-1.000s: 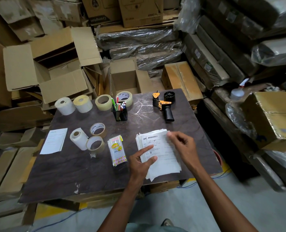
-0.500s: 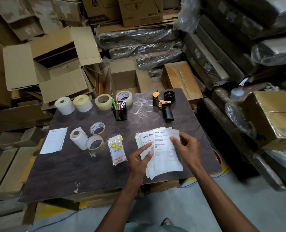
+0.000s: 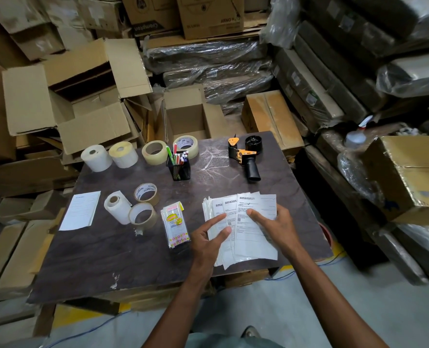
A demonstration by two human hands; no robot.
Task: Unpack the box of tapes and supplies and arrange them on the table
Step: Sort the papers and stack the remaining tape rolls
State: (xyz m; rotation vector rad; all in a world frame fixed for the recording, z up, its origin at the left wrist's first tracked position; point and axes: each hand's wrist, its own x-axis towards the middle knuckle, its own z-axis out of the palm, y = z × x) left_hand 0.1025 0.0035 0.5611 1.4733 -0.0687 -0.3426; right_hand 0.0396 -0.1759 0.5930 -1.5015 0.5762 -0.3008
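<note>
White paper is what I have under both hands: a stack of printed sheets [image 3: 243,227] lying on the dark table [image 3: 108,259], toward its near right corner. The sheets are fanned a little, their top edges stepping up to the right, and their long axis runs away from me, from the table's near edge toward the tape gun [image 3: 246,156] farther back.

My left hand [image 3: 208,242] rests on the left part of the stack with fingers straight, forefinger stretched out over the paper; the grip is apart, pressing rather than pinching. My right hand [image 3: 276,224] lies flat on the top sheet, fingers spread and pointing left, also apart and holding nothing. The two forefingers come near each other over the middle of the sheets.

The sheets lie directly beneath both hands, so neither has to reach. I judge the step in hand is squaring or spreading this stack; the right hand sits on the topmost, rightmost sheet and is better placed to slide it, while the left pins the ones below.

Just left of the stack lies a small packet [image 3: 175,227] in clear wrap, apart from the paper. Farther left stand a white roll [image 3: 116,207] and two brown tape rolls [image 3: 145,194], and a single sheet [image 3: 81,209]. A pen holder [image 3: 179,167] stands behind, with more rolls along the far edge. The open box [image 3: 187,121] sits beyond the table, and it looks empty from here.
</note>
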